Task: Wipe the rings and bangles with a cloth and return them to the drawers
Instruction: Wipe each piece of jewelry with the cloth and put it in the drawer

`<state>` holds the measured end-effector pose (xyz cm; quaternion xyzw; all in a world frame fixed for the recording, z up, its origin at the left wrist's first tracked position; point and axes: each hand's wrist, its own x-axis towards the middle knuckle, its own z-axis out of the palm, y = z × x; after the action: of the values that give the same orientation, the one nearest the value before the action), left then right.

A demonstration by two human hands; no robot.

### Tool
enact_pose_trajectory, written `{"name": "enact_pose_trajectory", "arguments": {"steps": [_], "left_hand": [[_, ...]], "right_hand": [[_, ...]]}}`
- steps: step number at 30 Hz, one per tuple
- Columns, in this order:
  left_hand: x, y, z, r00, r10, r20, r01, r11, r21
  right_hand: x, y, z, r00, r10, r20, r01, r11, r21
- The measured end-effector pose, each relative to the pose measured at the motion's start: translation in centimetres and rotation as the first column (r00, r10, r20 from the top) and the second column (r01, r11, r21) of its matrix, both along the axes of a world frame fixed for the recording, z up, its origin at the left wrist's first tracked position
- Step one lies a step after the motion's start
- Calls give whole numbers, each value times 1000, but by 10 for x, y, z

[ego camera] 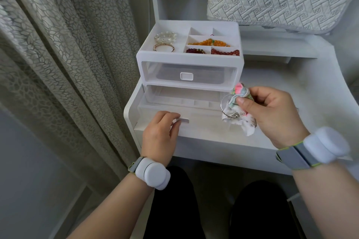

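We are partway: our left hand (161,132) grips the open lower drawer (194,103) by its handle at the table's (287,77) front-left corner. Our right hand (272,110) pinches the floral cloth (240,92) around a silver bangle (221,105), not yet returned.

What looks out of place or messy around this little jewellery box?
Nothing looks spilled or broken. Only the lower drawer stands pulled out while the upper drawer is shut, and one silver bangle is out, held against the cloth.
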<state>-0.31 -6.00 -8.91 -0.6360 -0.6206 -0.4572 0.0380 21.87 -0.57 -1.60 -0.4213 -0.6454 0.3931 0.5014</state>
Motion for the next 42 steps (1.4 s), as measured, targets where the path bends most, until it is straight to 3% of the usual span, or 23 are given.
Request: {"name": "enact_pose_trajectory", "arguments": {"steps": [18,22,24,27,31,35,39,42], "left_hand": [[-8,0,12,998,-7,55,8,1000,-17],[6,-8,32,998,-6,64,0,996,85],[22,-7,50,980,-104,169,101,995,27],[43,2,73,864,-202,462,328,920,-212],[54,14,85,763,-228,605,489,817,-307],[52,31,95,846,-193,497,395,853,-341],[42,52,104,970,-161,180,217,908,-358],[44,65,100,986,-166,-35,138,905,-403]], "right_hand": [[-1,-13,-10,999,31,26,-30,999,-39],[0,-15,-8,999,36,11,-36,999,-33],[-1,-16,-7,999,46,16,-46,999,-27],[-3,-18,-6,999,50,12,-50,999,0],[-1,-18,-7,999,41,17,-42,997,58],[8,-17,-7,996,-68,-62,73,994,85],[17,-15,-7,995,-76,-56,81,994,77],[20,-15,-14,997,-67,-45,69,997,34]]}}
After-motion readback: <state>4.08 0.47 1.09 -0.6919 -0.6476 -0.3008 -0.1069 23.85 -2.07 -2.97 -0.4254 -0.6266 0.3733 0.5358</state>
